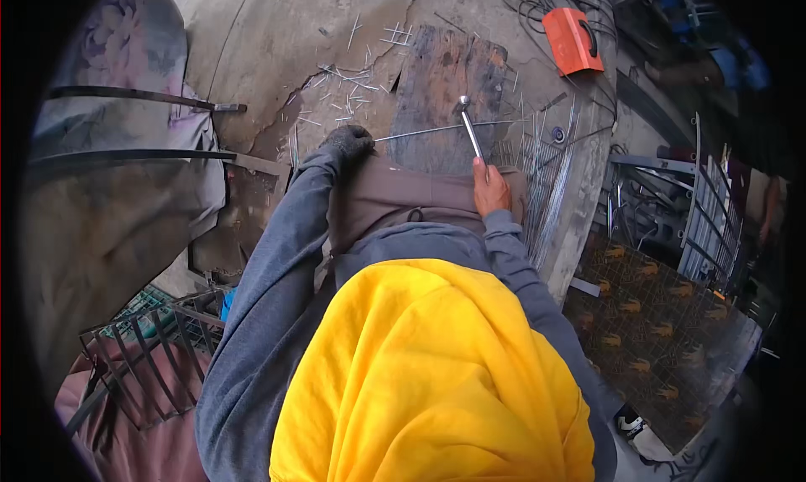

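My left hand [351, 139], in a dark glove, is closed around one end of a thin metal rod [420, 133]. The rod stretches to the right across a worn wooden board [441, 70] lying on the ground in front of me. My bare right hand [493, 191] grips the handle of a hammer [473, 134], whose shiny head is above the board, just beyond the rod. Whether the hammer touches the rod or the board, I cannot tell.
Short cut rod pieces [353, 81] lie scattered left of the board. Long thin rods [550, 175] lie at the right. An orange box with a handle [573, 41] stands among cables at the far right. Metal frames [147, 356] and a patterned board [646, 331] flank me.
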Tool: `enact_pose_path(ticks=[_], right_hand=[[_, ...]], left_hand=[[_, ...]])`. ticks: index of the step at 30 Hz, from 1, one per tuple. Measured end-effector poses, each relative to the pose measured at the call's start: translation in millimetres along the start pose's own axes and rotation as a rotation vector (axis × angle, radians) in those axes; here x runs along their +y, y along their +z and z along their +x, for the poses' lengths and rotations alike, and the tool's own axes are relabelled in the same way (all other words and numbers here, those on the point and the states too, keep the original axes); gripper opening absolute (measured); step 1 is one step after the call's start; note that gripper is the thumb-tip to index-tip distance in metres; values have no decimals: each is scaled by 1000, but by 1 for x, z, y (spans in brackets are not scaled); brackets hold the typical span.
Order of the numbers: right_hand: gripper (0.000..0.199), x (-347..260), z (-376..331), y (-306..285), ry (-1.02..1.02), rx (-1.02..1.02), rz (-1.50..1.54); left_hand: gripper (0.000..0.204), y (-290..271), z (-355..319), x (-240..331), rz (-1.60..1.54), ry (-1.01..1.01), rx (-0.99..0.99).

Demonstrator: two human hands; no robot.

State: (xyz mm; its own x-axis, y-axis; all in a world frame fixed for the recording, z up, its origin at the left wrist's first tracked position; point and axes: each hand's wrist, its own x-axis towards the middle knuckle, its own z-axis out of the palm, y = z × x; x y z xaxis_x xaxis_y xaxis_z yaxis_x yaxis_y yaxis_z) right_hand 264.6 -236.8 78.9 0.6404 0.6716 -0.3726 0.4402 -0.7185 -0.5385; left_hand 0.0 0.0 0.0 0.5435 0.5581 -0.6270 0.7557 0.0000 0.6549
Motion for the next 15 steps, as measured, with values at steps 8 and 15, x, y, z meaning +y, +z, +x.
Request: enact_pose_path(ticks=[8, 15], right_hand=[[62, 43, -35, -1, 57, -75, -117], [62, 37, -30, 0, 68, -38, -43]], left_hand=[[34, -12, -51, 52, -337, -188, -196], [21, 35, -126, 123, -900, 466, -427]])
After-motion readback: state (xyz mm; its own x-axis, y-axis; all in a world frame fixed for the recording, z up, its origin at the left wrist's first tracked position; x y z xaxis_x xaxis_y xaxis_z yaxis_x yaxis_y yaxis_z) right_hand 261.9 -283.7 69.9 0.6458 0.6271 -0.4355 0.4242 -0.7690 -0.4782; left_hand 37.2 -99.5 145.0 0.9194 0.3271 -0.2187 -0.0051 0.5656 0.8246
